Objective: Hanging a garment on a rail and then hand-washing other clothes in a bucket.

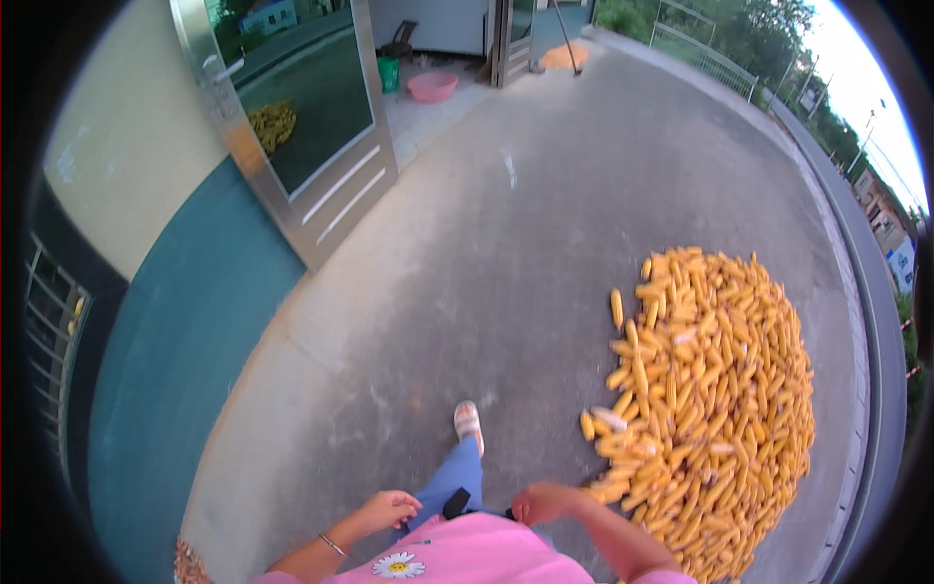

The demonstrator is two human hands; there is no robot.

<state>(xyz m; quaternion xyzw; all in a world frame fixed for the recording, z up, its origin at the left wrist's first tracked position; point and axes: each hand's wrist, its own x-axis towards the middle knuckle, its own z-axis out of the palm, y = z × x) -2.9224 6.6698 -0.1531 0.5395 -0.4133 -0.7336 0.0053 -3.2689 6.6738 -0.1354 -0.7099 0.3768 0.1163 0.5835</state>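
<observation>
Low in front of my pink shirt [477, 555], my left hand [387, 509] hangs with its fingers loosely bent and a little apart, and nothing shows in it. A bracelet [333, 545] circles that wrist. My right hand [538, 503] is curled closed at the right side of my waist; its inside is turned away from view. Between the hands, a small black object [456, 502] lies against my waist. To the right of my right hand spreads a wide heap of yellow corn cobs [715, 399] on the concrete, with a single corn cob [616, 309] lying apart at its left edge.
One foot in a light shoe [468, 425] is on the concrete ground [467, 263]. At left stand a teal-and-cream wall [185, 321] and an open metal-framed glass door [311, 127]. Ahead are a pink basin [433, 88], a green bucket [388, 74] and an orange-yellow pile [564, 56].
</observation>
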